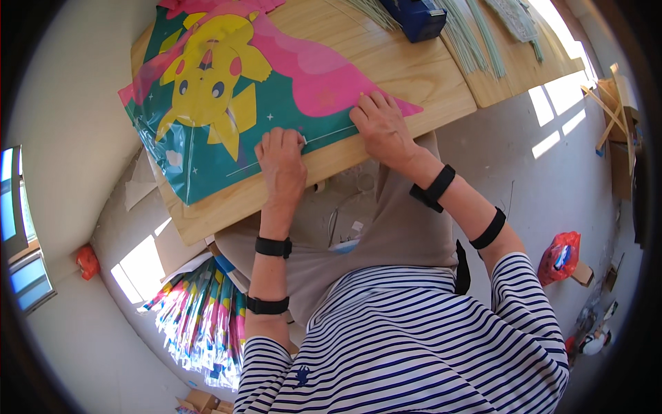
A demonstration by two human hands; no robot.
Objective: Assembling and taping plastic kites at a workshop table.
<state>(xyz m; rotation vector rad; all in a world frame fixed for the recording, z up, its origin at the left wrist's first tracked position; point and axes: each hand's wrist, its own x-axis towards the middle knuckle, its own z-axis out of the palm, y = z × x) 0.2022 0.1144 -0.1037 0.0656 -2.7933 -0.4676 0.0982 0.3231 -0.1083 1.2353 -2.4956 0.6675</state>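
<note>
A green and pink printed plastic sheet [276, 90], which looks like a kite sail with a yellow cartoon figure upside down to me, lies on the wooden table. A thin pale line or rod [331, 136] runs along its near edge. My left hand [281, 165] is closed at that edge, fingers curled down; a small whitish bit shows by its fingertips. Further right, my right hand [383, 130] has its fingers bent onto the sheet's edge close to the pink pointed corner, gripping it. The undersides of both hands are hidden.
A dark blue tape dispenser [417, 19] and bundles of thin pale green rods [469, 41] lie at the far right of the wooden table [434, 83]. Folded printed sheets in clear plastic [200, 321] are heaped at lower left. A red bag [560, 259] sits on the right.
</note>
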